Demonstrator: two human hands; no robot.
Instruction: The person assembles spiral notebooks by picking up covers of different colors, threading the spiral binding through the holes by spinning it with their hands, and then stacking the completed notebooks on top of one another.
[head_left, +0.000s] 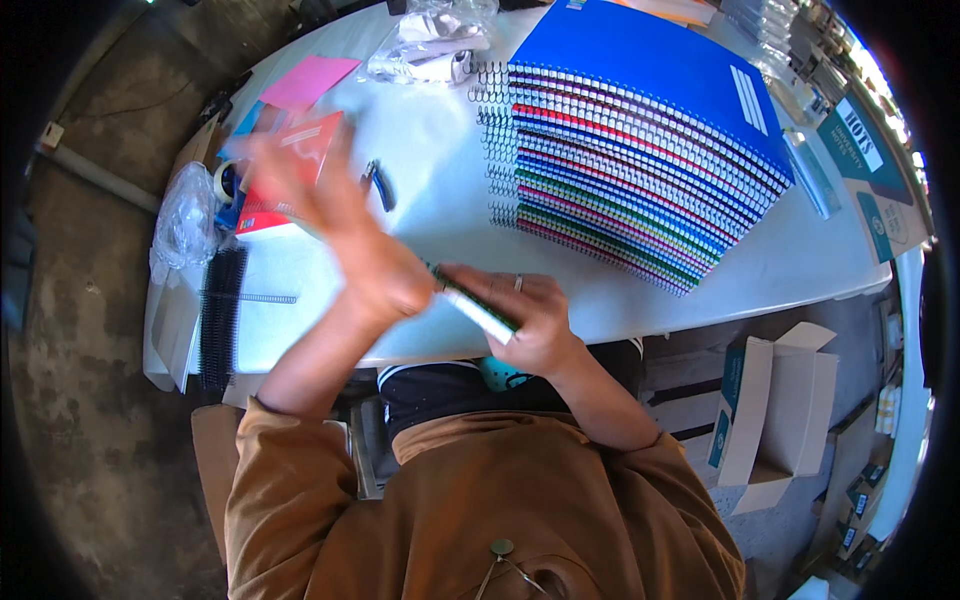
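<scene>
My right hand (540, 315) grips a thin notebook (480, 312) held edge-on above the table's near edge, its green cover and white page edges showing. My left hand (355, 235) is blurred by motion, fingers stretched out and apart. Its heel is by the notebook's upper left end; whether they touch I cannot tell. Beneath those fingers lies a red notebook (310, 150). Dark-handled pliers (380, 185) rest just right of the left hand. A tall stack of spiral notebooks (640, 170), blue cover on top, stands beyond my right hand, some wire coils sticking out leftward.
Black binding coils (222, 315) lie at the table's left edge, beside a clear plastic bag (185, 225) and a tape roll (225, 182). Pink paper (310, 80) and plastic-wrapped material (430, 45) sit farther back. One carton (870, 175) stands at right; an open carton (770, 410) is lower down.
</scene>
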